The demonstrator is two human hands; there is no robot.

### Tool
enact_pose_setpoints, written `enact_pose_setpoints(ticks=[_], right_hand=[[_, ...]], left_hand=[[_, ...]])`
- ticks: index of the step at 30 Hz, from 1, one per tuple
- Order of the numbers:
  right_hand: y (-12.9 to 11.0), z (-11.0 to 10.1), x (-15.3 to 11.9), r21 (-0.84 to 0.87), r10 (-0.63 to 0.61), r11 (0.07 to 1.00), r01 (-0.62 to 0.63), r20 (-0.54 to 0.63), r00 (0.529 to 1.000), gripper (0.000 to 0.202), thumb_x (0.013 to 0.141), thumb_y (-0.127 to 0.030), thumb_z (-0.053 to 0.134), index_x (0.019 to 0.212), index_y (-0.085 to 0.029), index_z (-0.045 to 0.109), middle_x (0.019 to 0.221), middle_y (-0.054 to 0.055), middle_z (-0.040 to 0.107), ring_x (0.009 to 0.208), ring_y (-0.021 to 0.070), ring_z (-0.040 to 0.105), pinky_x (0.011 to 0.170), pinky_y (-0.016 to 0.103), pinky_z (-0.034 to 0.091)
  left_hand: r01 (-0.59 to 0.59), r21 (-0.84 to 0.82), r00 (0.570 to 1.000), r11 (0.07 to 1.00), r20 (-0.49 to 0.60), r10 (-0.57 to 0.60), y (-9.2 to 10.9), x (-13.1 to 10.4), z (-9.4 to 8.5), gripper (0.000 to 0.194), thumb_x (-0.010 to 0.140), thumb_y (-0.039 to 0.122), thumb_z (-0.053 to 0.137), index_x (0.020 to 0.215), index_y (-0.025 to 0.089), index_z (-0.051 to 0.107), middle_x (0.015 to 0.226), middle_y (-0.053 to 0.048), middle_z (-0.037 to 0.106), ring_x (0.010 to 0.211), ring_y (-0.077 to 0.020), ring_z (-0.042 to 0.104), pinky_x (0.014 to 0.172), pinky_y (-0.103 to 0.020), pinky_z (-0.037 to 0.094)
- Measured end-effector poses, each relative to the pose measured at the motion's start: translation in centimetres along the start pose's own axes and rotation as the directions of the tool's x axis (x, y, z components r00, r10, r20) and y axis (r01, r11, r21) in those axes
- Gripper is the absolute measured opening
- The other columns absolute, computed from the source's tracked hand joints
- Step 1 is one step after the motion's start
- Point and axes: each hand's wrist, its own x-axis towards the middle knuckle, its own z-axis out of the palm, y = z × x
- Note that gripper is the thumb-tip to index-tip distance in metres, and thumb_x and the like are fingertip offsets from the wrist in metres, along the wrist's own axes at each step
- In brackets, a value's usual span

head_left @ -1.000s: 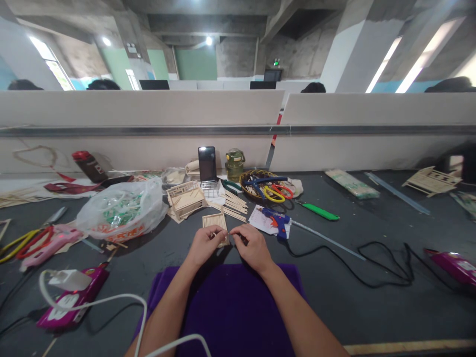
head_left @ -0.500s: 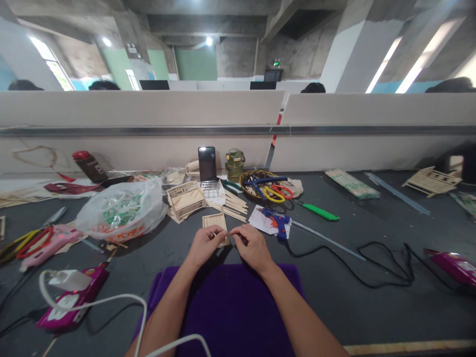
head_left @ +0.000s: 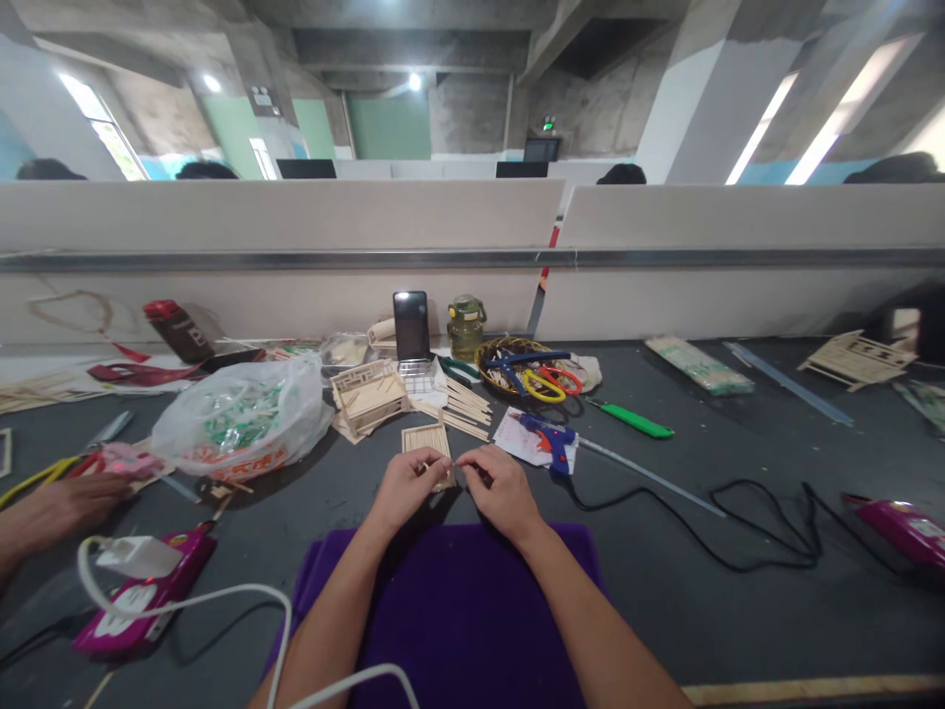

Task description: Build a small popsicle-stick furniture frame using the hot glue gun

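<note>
The panel point(head_left: 424, 439) was laid on the surface point(head_left: 709, 611), partly covered by the left hand point(head_left: 403, 487), its fingertips held near those of the right hand point(head_left: 505, 488), any grip too hidden to tell, while the glue gun point(head_left: 550, 435) was rested on paper point(head_left: 519, 448), probably against drips.

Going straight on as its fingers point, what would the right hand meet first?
The right hand would probably meet the left hand first; the slatted wooden panel is close too, depth unclear.
</note>
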Motion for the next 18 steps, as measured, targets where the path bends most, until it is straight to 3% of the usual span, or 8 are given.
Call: enact_pose_setpoints(ticks=[18], right_hand=[[-0.05,-0.02,-0.04,0.004,0.001,1.000,-0.001,-0.004,1.000,0.017,0.084,-0.013,0.052,0.086,-0.023,0.065,0.079,0.001,0.064,0.080,0.0164,0.057,0.072,0.027,0.042]], left_hand=[[0.009,0.010,1.000,1.000,0.002,-0.009,0.06,-0.02,-0.03,0.029,0.081,0.038,0.055,0.071,0.013,0.066,0.062,0.000,0.060,0.058,-0.0112,0.050,0.056,-0.020,0.037]])
